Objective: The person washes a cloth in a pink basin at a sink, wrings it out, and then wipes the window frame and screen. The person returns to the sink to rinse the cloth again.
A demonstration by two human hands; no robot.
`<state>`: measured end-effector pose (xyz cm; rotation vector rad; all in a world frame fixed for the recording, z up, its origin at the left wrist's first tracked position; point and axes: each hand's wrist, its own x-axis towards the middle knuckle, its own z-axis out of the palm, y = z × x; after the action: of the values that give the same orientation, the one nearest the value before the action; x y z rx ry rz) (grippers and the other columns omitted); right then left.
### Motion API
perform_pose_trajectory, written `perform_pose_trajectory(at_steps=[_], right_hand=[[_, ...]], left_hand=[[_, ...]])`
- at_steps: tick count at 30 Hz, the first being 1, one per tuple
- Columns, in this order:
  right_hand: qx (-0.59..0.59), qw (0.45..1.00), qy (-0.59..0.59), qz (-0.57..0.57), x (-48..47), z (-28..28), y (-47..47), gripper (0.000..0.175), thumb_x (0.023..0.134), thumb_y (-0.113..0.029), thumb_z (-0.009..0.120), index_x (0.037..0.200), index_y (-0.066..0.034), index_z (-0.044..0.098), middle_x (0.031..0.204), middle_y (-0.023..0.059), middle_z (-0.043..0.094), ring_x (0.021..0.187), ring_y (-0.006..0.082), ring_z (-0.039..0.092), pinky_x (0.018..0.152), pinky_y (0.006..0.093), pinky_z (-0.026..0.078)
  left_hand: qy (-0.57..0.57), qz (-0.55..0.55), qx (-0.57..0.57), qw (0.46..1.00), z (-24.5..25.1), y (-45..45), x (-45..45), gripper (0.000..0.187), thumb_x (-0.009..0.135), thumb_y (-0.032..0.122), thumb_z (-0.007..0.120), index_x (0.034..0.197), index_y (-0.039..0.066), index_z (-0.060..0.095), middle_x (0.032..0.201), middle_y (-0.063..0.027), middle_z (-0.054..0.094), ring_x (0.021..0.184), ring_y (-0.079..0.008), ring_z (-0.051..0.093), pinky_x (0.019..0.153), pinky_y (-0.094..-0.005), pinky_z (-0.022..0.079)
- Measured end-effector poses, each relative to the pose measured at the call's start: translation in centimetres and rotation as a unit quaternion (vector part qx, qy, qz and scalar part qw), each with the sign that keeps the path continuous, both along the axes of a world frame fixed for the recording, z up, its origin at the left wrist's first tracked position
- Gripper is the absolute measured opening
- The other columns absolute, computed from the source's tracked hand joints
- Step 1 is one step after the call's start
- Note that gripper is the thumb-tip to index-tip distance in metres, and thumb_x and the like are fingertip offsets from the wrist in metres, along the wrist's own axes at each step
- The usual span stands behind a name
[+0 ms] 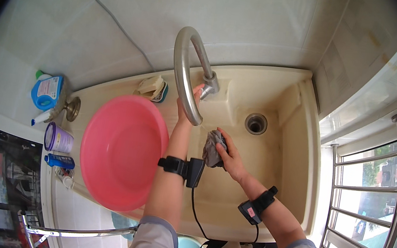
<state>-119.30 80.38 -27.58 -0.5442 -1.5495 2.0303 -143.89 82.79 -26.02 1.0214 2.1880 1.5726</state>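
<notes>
My left hand [189, 101] reaches behind the spout to the base of the curved metal faucet [182, 62], its fingers at the handle and partly hidden by the spout. My right hand [231, 156] grips a bunched grey cloth [214, 149] just below and to the right of the spout's tip. A thin trickle seems to run from the spout towards the cloth. Both are over the basin of the beige sink [251, 185], left of its round metal drain [256, 123]. A large pink plastic basin [123, 151] rests left of my left forearm.
A soap holder [153, 88] stands behind the pink basin. Along the left edge are a blue detergent bottle [46, 91], a purple-and-white tub [59, 138] and a smaller blue bottle [59, 161]. Metal window bars [365, 189] are at right. Cables hang from both wrist-worn devices.
</notes>
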Motion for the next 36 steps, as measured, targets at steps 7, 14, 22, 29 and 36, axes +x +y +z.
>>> perform_pose_trajectory(at_steps=[7, 14, 22, 29, 36], right_hand=[[0.003, 1.0, -0.007, 0.0, 0.7, 1.4, 0.2, 0.05, 0.107, -0.022, 0.05, 0.155, -0.0161, 0.037, 0.146, 0.0078, 0.047, 0.133, 0.0192, 0.044, 0.113, 0.0321, 0.034], [-0.009, 1.0, -0.017, -0.009, 1.4, 2.0, -0.2, 0.051, 0.107, -0.022, 0.052, 0.155, -0.0157, 0.037, 0.145, 0.0083, 0.049, 0.134, 0.0195, 0.044, 0.112, 0.032, 0.034], [0.171, 0.983, 0.023, -0.064, 3.4, 2.5, -0.7, 0.05, 0.094, -0.019, 0.07, 0.139, -0.0105, 0.048, 0.128, 0.0153, 0.055, 0.122, 0.03, 0.053, 0.105, 0.0392, 0.043], [0.511, 0.857, -0.014, -0.069, 5.0, 4.0, -0.6, 0.03, 0.086, -0.025, 0.075, 0.109, -0.0089, 0.065, 0.125, 0.0187, 0.058, 0.111, 0.0371, 0.057, 0.096, 0.0433, 0.047], [0.191, 0.977, -0.072, -0.059, 4.0, 3.3, -0.2, 0.023, 0.094, -0.024, 0.067, 0.102, -0.0029, 0.067, 0.091, 0.014, 0.07, 0.08, 0.0276, 0.067, 0.076, 0.036, 0.054]], left_hand=[[0.025, 0.038, -0.016, 0.999, -0.2, 0.8, -2.4, 0.023, 0.099, 0.017, 0.061, 0.118, 0.016, 0.074, 0.104, -0.0092, 0.073, 0.094, -0.0212, 0.066, 0.088, -0.0341, 0.05], [-0.24, 0.082, 0.055, 0.966, 2.2, -1.0, 1.0, 0.052, 0.102, 0.032, 0.062, 0.148, 0.012, 0.048, 0.141, -0.0078, 0.053, 0.121, -0.0187, 0.054, 0.101, -0.0377, 0.044], [-0.636, -0.006, 0.07, 0.768, 1.0, -11.0, 17.0, 0.057, 0.099, 0.062, 0.047, 0.136, 0.018, 0.054, 0.136, -0.0051, 0.056, 0.125, -0.0233, 0.053, 0.102, -0.0431, 0.047], [-0.7, -0.011, 0.238, 0.673, -4.1, -10.8, 21.9, 0.043, 0.104, 0.048, 0.047, 0.126, 0.013, 0.059, 0.119, -0.0045, 0.064, 0.11, -0.0203, 0.063, 0.096, -0.0388, 0.053], [-0.622, -0.052, 0.232, 0.746, -10.9, -7.6, 21.7, 0.029, 0.104, 0.03, 0.044, 0.122, 0.013, 0.059, 0.12, -0.0044, 0.064, 0.109, -0.0208, 0.061, 0.094, -0.037, 0.051]])
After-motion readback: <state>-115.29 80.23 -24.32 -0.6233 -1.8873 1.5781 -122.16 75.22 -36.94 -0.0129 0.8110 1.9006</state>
